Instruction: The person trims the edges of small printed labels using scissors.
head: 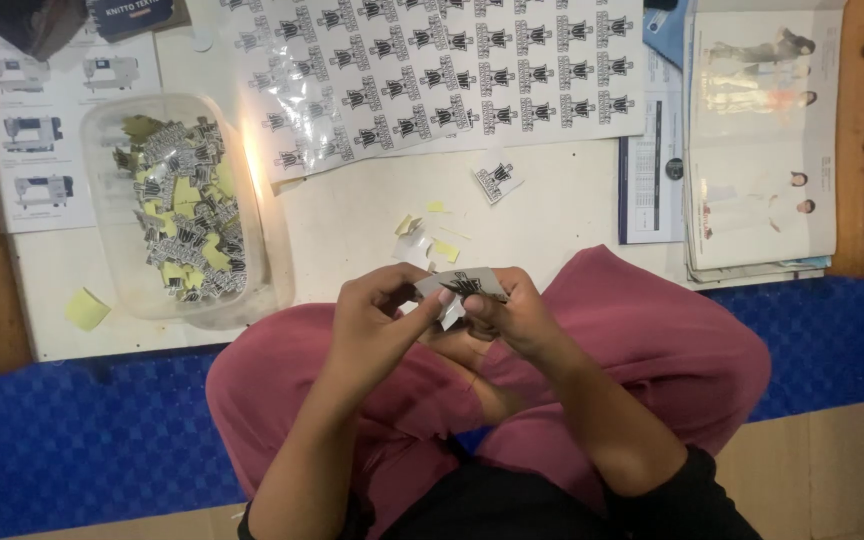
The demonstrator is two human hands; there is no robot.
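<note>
Open board straight ahead, just paper scraps (422, 235) and one loose sticker (498, 182). Blocked left by the tub (102, 200), right by the magazines (762, 140), further up by the sticker sheet (442, 70).

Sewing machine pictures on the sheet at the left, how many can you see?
3 fully visible, stacked on the white sheet: top, middle, bottom. A fourth is partly hidden at the upper left.

We count one clear tub (112, 210) heaped with cut labels, one printed label sheet (432, 70), one loose label (498, 181) on the counter (352, 220), two hands.
</note>
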